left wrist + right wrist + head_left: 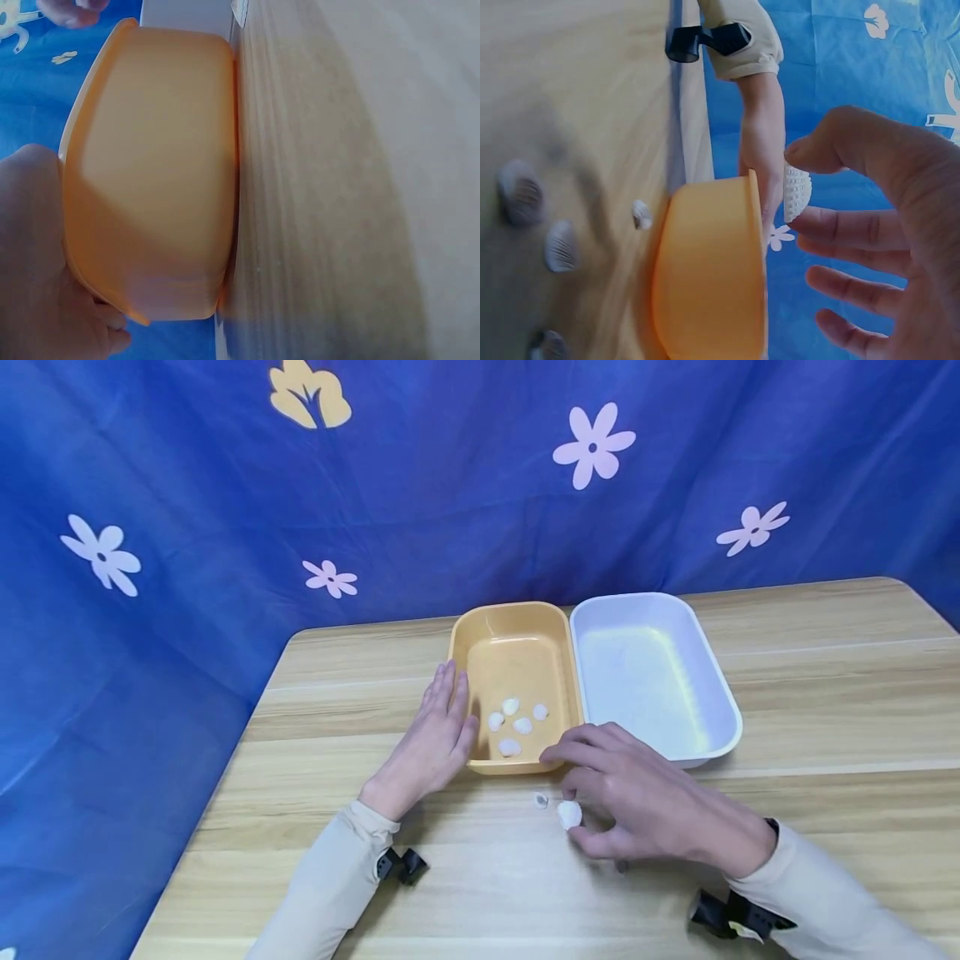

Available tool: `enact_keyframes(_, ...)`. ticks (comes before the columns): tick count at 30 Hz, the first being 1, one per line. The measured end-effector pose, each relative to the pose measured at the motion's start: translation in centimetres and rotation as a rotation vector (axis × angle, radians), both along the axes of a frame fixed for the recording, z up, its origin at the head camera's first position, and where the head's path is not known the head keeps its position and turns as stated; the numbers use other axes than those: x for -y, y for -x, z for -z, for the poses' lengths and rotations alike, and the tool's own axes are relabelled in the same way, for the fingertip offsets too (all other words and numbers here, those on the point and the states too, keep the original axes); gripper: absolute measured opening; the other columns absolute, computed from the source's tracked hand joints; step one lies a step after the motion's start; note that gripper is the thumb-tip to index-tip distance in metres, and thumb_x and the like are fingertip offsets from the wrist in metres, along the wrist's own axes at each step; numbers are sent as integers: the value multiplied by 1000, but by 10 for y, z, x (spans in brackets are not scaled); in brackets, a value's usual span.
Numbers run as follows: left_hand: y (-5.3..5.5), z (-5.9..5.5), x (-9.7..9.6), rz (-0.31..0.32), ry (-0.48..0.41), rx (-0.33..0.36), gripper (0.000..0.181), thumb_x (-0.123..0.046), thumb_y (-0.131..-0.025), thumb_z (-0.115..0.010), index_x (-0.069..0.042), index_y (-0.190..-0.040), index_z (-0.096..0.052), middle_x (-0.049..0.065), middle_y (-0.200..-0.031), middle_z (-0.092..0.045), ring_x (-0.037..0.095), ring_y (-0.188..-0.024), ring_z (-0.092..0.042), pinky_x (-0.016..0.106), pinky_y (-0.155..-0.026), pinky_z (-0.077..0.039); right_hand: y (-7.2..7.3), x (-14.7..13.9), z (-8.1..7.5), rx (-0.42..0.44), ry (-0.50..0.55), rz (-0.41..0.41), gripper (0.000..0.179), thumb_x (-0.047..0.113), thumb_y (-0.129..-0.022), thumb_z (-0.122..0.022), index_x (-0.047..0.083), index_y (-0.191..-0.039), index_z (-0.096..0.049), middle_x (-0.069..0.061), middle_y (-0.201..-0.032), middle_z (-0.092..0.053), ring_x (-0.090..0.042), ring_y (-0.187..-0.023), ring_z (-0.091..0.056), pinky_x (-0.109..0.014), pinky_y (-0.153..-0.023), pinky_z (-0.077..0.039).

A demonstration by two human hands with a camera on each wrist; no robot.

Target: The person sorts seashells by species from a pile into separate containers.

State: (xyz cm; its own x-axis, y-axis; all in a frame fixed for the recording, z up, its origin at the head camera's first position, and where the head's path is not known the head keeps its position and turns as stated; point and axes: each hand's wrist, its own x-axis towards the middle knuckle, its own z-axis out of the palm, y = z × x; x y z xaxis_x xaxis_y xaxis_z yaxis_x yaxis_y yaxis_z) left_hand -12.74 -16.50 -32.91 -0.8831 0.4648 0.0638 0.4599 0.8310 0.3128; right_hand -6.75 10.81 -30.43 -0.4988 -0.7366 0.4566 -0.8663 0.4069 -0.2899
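My right hand (637,793) pinches a white seashell (798,191) between thumb and forefinger, just in front of the orange plastic tub. Ridges cover the shell's outer side, and the other fingers are spread. My left hand (431,743) holds the orange tub (157,165) at its front left corner, thumb over the rim and fingers along the outside wall. Several white shells, among them a flat one (510,747), lie on the tub's floor near its front. A smaller shell (542,800) rests on the table before the tub.
Touching the orange tub on its right is a white tub (731,739). In the right wrist view more shells, one of them ridged (561,246), lie on the wooden table (315,760). A blue flowered cloth (480,485) hangs behind the table.
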Motion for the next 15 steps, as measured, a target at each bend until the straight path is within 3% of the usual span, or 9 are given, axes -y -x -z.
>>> enact_keyframes(7,0,0,1,5,1,1,60,-20,-102,-33,12,-148,-13,29,-157,1,35,-146,4,47,-119,-6,10,2,-6,-42,-37,-13,23,30,-69,-77,14,-79,-63,-6,-124,-61,-30,-123,-49,-45,-106,-35)
enact_keyframes(15,1,0,0,8,8,-3,59,-18,-102,-34,12,-148,-13,30,-156,1,35,-146,5,48,-119,-6,26,3,-12,-45,-21,-13,21,28,-70,-77,14,-77,-64,-8,-128,-59,-31,-126,-46,-50,-108,-30)
